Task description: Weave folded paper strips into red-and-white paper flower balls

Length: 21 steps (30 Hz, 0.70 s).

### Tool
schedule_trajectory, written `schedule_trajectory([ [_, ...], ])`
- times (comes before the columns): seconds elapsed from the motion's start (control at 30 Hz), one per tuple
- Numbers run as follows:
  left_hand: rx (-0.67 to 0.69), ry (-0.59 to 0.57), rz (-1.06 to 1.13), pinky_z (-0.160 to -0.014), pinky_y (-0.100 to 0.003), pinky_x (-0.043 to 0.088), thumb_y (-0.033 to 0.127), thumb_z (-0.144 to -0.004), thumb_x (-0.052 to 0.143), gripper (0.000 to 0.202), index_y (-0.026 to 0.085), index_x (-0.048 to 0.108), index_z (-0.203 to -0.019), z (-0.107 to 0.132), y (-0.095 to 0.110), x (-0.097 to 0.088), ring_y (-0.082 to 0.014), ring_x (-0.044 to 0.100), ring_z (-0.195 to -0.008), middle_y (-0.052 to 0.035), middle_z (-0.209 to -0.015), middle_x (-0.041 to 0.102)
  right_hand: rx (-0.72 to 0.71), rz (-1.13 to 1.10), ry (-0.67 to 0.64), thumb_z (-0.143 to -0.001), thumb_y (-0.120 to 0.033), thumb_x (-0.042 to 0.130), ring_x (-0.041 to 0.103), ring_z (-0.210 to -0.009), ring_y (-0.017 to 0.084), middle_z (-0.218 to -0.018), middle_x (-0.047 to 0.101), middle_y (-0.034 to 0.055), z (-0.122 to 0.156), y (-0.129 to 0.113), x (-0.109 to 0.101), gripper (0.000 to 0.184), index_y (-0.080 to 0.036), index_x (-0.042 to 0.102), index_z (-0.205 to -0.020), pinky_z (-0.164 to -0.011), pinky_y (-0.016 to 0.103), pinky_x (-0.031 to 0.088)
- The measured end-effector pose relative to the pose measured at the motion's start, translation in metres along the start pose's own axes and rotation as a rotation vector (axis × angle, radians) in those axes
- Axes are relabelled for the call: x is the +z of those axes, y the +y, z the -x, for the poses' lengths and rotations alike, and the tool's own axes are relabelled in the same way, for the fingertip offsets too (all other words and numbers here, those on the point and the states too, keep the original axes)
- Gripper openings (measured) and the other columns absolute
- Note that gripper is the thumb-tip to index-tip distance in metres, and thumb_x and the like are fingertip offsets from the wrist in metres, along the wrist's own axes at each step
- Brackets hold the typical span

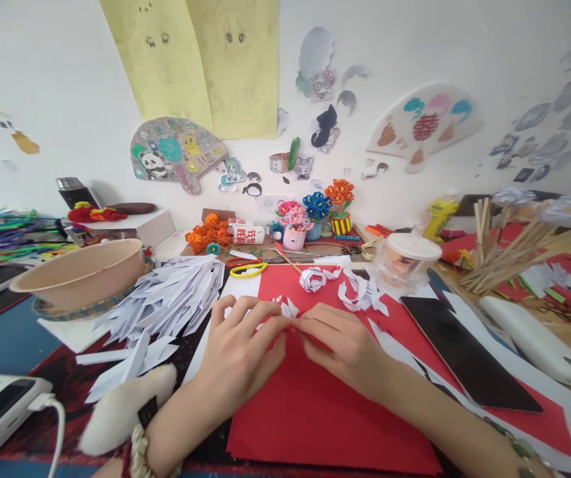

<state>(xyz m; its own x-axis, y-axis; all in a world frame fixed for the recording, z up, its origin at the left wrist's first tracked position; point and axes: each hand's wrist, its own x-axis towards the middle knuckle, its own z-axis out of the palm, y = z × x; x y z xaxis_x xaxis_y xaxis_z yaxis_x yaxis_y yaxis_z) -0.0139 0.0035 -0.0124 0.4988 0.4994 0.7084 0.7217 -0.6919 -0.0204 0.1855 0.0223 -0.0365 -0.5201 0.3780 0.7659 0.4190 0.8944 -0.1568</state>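
My left hand and my right hand meet over a stack of red paper. Both are closed, thumbs and forefingers pinched together at one spot. Just behind the fingertips shows a small folded white paper flower, its lower part hidden by the fingers. Beyond it lies a white paper rose, with a thin stick reaching toward it. To the right of the rose is a curled, fringed white paper strip.
Cut white paper pieces lie heaped on the left, beside a beige bowl. Yellow-handled scissors rest behind the hands. A black phone, a white power bank and a lidded cup stand or lie on the right.
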Motion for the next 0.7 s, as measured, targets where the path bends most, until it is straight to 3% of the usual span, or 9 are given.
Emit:
schedule_trajectory([
  [0.2, 0.071, -0.030, 0.008, -0.084, -0.036, 0.031, 0.010, -0.092, 0.052, 0.021, 0.023, 0.064, -0.103, 0.005, 0.001, 0.004, -0.0185, 0.057, -0.086, -0.0008, -0.098, 0.072, -0.039, 0.096, -0.075, -0.095, -0.010, 0.046, 0.058, -0.067, 0.017, -0.074, 0.065, 0.0060, 0.003, 0.004, 0.002, 0.022, -0.012, 0.067, -0.088, -0.058, 0.029, 0.046],
  [0.33, 0.130, -0.052, -0.052, -0.084, -0.037, 0.031, 0.011, -0.095, 0.048, 0.021, 0.022, 0.065, -0.097, 0.009, -0.001, 0.008, -0.0189, 0.057, -0.086, -0.0006, -0.096, 0.072, -0.100, 0.200, -0.132, -0.097, -0.011, 0.045, 0.052, -0.062, 0.016, -0.069, 0.062, 0.0041, 0.003, 0.008, 0.002, 0.030, -0.014, 0.064, -0.074, -0.056, 0.030, 0.040],
  [0.53, 0.117, -0.189, -0.092, -0.085, -0.039, 0.031, 0.011, -0.094, 0.049, 0.020, 0.022, 0.066, -0.095, 0.012, -0.002, 0.013, -0.0211, 0.054, -0.090, -0.0014, -0.100, 0.068, -0.143, 0.238, -0.226, -0.093, -0.003, 0.042, 0.050, -0.062, 0.017, -0.070, 0.061, 0.0044, 0.008, 0.013, 0.006, 0.031, -0.015, 0.061, -0.071, -0.054, 0.030, 0.034],
  [0.6, 0.075, -0.223, -0.058, -0.084, -0.039, 0.031, 0.011, -0.093, 0.050, 0.019, 0.022, 0.065, -0.092, 0.013, -0.002, 0.014, -0.0220, 0.053, -0.091, -0.0021, -0.102, 0.067, -0.105, 0.183, -0.237, -0.092, -0.002, 0.042, 0.051, -0.063, 0.017, -0.071, 0.061, 0.0044, 0.009, 0.014, 0.006, 0.030, -0.015, 0.061, -0.073, -0.055, 0.030, 0.036],
  [0.7, -0.027, -0.249, 0.015, -0.081, -0.040, 0.031, 0.011, -0.093, 0.049, 0.019, 0.021, 0.065, -0.090, 0.013, -0.002, 0.014, -0.0229, 0.052, -0.092, -0.0037, -0.103, 0.065, 0.081, 0.001, -0.213, -0.091, -0.003, 0.049, 0.058, -0.071, 0.016, -0.078, 0.065, 0.0031, 0.008, 0.015, 0.007, 0.022, -0.016, 0.063, -0.081, -0.062, 0.027, 0.043],
])
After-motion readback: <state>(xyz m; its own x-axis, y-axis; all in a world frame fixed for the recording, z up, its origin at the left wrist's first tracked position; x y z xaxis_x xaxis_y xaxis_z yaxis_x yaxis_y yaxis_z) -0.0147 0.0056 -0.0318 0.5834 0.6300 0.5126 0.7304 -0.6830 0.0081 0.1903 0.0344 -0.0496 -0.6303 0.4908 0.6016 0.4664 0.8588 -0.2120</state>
